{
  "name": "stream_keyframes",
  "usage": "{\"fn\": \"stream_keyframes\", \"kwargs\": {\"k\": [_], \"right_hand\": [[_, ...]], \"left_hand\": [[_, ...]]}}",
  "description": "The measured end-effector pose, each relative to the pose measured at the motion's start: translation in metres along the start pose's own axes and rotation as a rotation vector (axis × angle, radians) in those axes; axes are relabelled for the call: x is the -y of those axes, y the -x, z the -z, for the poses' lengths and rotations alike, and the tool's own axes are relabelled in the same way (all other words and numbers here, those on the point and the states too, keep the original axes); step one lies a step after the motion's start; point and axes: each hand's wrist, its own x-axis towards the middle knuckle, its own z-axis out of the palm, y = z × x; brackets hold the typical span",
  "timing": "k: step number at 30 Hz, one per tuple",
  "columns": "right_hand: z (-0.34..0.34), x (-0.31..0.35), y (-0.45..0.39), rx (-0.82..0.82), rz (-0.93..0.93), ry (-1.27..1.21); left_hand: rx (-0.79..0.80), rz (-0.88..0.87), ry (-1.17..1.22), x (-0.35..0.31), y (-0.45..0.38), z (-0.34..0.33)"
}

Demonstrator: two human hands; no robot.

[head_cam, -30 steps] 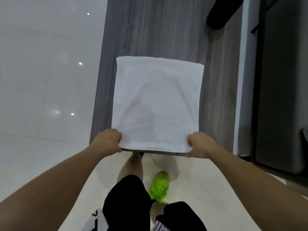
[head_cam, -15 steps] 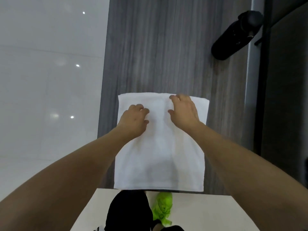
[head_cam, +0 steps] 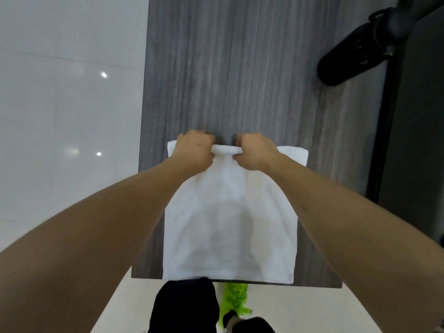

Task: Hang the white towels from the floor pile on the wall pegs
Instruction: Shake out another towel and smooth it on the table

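Observation:
A white towel (head_cam: 230, 227) hangs flat against the grey wood-grain wall panel (head_cam: 240, 68). Its lower edge reaches the panel's bottom. My left hand (head_cam: 194, 150) grips the towel's top edge left of centre, fingers curled over the fold. My right hand (head_cam: 254, 151) grips the same edge just right of centre. A short bunched stretch of towel runs between the two hands. Any peg behind the towel is hidden by the cloth and my hands.
A black cylindrical object (head_cam: 355, 49) hangs on the panel at the upper right. A white glossy wall (head_cam: 67, 116) lies to the left and a dark frame (head_cam: 389, 140) to the right. Below are pale floor, my black shorts and a green shoe (head_cam: 234, 301).
My hands left the towel's lower corners, slid up its face and now grip the top edge. The view tilted upward, so the towel sits lower in frame.

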Motion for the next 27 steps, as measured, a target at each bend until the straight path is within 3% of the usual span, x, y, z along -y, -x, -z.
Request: {"fn": "stream_keyframes", "kwargs": {"k": [3, 9, 20, 27], "right_hand": [[0.009, 0.0, 0.031, -0.017, 0.006, -0.157], [0.06, 0.026, 0.115, -0.132, 0.032, -0.322], [0.2, 0.117, 0.353, -0.435, 0.392, -0.149], [0.246, 0.205, 0.489, -0.62, 0.672, -0.059]], "left_hand": [[0.038, 0.004, 0.121, -0.004, 0.024, 0.018], [-0.05, 0.051, 0.189, -0.026, 0.099, 0.089], [-0.556, 0.137, 0.066, -0.1, 0.344, 0.248], [-0.837, 0.307, 0.004, -0.1, 0.506, 0.304]]}}
